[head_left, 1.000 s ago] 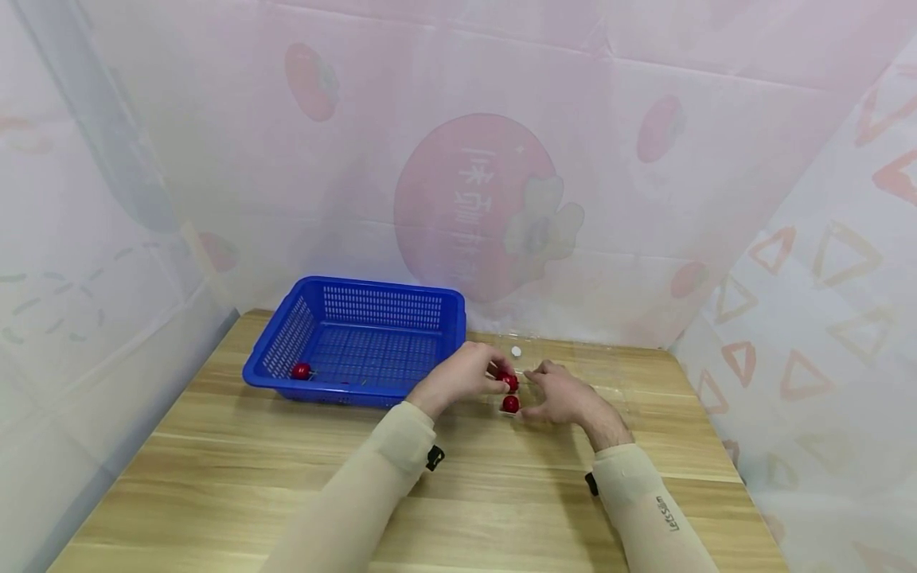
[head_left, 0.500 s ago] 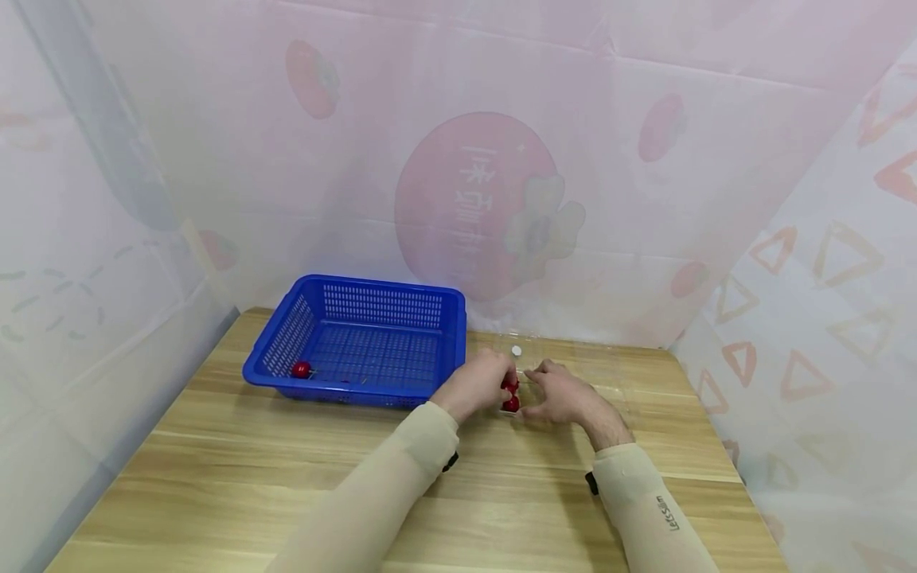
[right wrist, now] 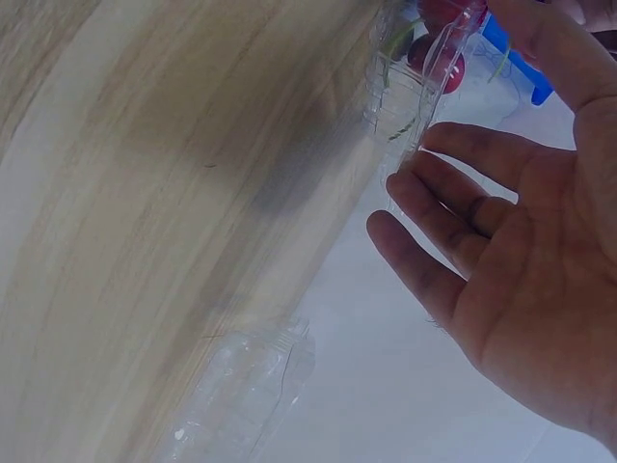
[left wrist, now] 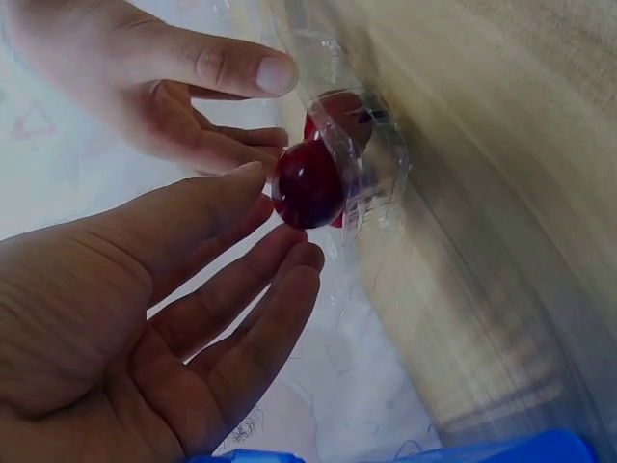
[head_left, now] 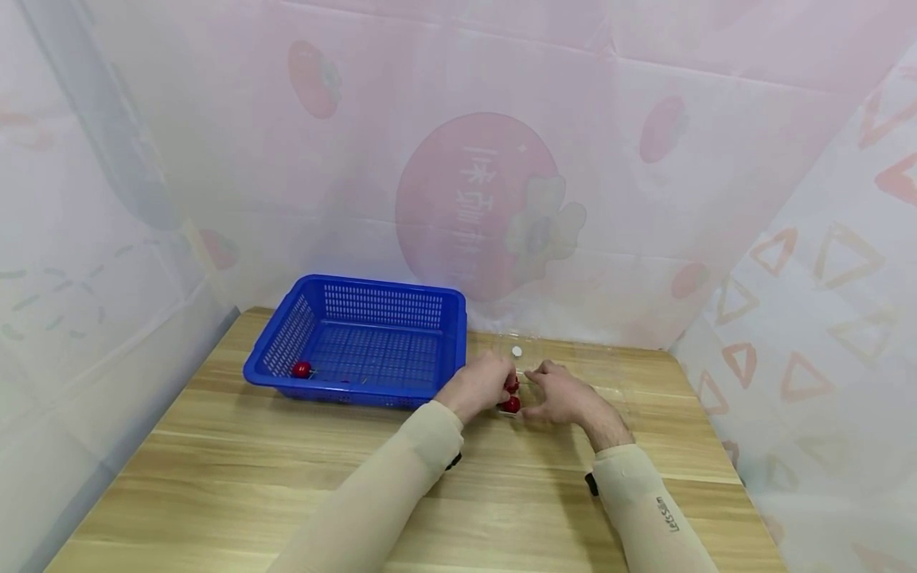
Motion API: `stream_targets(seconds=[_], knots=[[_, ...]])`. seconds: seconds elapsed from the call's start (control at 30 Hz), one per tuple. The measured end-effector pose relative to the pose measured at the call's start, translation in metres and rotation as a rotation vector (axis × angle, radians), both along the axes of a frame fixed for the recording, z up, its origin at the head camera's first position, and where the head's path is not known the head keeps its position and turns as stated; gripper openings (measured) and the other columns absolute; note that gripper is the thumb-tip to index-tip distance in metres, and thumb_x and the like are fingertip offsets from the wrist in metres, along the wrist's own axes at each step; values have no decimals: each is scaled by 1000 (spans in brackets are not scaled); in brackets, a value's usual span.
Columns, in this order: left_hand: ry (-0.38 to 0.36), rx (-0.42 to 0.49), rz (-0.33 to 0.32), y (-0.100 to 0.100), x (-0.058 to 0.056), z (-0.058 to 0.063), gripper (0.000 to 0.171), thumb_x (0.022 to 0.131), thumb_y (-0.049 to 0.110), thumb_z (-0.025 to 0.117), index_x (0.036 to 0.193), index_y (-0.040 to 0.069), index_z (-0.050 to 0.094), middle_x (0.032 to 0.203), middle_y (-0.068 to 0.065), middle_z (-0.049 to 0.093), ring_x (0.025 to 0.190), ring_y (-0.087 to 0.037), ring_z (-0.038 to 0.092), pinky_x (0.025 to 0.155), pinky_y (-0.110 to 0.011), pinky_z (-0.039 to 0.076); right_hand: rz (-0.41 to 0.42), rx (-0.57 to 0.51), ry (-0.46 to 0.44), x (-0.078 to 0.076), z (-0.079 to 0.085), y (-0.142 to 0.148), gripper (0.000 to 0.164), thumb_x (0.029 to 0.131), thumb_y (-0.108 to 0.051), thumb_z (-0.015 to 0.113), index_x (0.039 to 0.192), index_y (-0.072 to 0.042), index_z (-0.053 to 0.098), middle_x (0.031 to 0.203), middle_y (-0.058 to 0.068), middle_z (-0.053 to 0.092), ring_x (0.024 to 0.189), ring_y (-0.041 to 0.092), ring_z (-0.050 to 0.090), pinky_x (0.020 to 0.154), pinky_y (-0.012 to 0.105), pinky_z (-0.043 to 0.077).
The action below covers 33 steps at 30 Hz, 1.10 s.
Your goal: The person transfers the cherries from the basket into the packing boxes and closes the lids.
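Observation:
My left hand (head_left: 481, 384) pinches a glossy red cherry (left wrist: 308, 183) between thumb and fingertips, at the open side of a small clear plastic box (left wrist: 386, 169). Another red cherry (left wrist: 339, 114) lies behind it, inside the box. Green stems show through the box wall in the right wrist view. My right hand (head_left: 566, 396) is at the box's other side, its fingers (right wrist: 424, 256) loosely extended and the fingertips right at the rim. From the head view, the nearer cherry (head_left: 511, 405) shows between the hands, while my left fingers partly cover the one behind.
Left of the hands stands a blue slotted basket (head_left: 383, 304) with a red cherry (head_left: 302, 370) in its front left corner. More clear plastic packaging (right wrist: 241, 391) lies on the wooden table (head_left: 516, 509). A white round sticker (head_left: 517, 351) sits beyond the hands, near the printed cloth wall (head_left: 344, 223).
My left hand has moved right and closer over the cherries, covering more of the far one. The right hand stays in place beside the box.

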<state>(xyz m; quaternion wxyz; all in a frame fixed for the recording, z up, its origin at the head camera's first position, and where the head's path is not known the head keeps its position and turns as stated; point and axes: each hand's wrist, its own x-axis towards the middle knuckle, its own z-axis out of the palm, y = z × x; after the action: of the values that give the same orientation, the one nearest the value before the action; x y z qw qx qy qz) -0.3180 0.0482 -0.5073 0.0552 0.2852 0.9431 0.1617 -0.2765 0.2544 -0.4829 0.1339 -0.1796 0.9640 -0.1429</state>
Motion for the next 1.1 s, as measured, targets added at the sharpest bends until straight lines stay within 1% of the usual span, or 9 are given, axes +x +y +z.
stream_targets(seconds=[0.13, 0.23, 0.4, 0.47, 0.73, 0.9, 1.0, 1.07, 1.1], knots=[[-31, 8, 13, -6, 17, 27, 1, 107, 18, 88, 106, 17, 88, 105, 3, 85, 95, -12, 75, 86, -36, 68, 0, -10, -2, 1, 1, 0, 87, 100, -37, 94, 169, 1, 59, 160, 21, 63, 146, 42, 64, 122, 63, 61], [-46, 3, -4, -10, 29, 47, 4, 108, 15, 87, 110, 12, 88, 109, -1, 86, 99, -15, 77, 92, -37, 69, -3, -14, -5, 1, 2, 0, 87, 100, -37, 94, 169, 1, 58, 159, 21, 62, 146, 42, 64, 122, 64, 61], [17, -40, -59, -9, 27, 38, 6, 102, 11, 91, 104, 16, 89, 102, 3, 83, 97, -14, 75, 85, -36, 68, 2, -10, 2, 1, 3, -1, 88, 99, -37, 94, 169, 2, 58, 158, 22, 63, 148, 44, 63, 123, 64, 60], [40, -64, -70, -6, 22, 29, 11, 99, 8, 92, 100, 19, 89, 98, 5, 83, 94, -14, 74, 82, -35, 68, 7, -8, 7, 1, 3, -1, 88, 98, -37, 95, 168, 3, 59, 158, 22, 63, 148, 45, 63, 123, 64, 59], [83, -120, -33, 1, 18, 14, 21, 99, 2, 87, 97, 22, 91, 101, 5, 87, 92, -13, 76, 76, -36, 70, 15, -4, 14, 2, 3, -2, 86, 98, -34, 94, 167, 4, 59, 156, 24, 64, 146, 45, 65, 124, 63, 59], [130, -118, -28, 2, 18, 7, 29, 101, 1, 81, 83, 24, 84, 85, 7, 78, 78, -11, 66, 63, -37, 63, 13, -11, 6, 1, 3, -2, 86, 99, -35, 94, 168, 4, 59, 158, 24, 64, 148, 45, 64, 124, 63, 59], [123, -133, -26, 3, 21, 12, 28, 102, 1, 80, 84, 22, 85, 84, 7, 77, 78, -12, 67, 65, -35, 63, 8, -15, 0, 1, 2, -2, 86, 99, -35, 94, 168, 3, 59, 159, 25, 63, 148, 45, 64, 123, 64, 60], [112, -105, -32, 3, 11, -2, 26, 102, 3, 82, 87, 24, 86, 88, 7, 79, 79, -12, 67, 67, -34, 64, 4, -16, -4, 1, 3, -2, 87, 99, -36, 95, 169, 2, 59, 160, 24, 63, 148, 45, 64, 122, 64, 60], [91, -104, -30, 2, 15, 6, 22, 103, 4, 83, 93, 22, 88, 93, 6, 81, 83, -12, 70, 72, -34, 66, 1, -17, -7, 2, 3, -2, 88, 99, -37, 95, 169, 2, 59, 160, 24, 62, 148, 45, 63, 122, 64, 60]])
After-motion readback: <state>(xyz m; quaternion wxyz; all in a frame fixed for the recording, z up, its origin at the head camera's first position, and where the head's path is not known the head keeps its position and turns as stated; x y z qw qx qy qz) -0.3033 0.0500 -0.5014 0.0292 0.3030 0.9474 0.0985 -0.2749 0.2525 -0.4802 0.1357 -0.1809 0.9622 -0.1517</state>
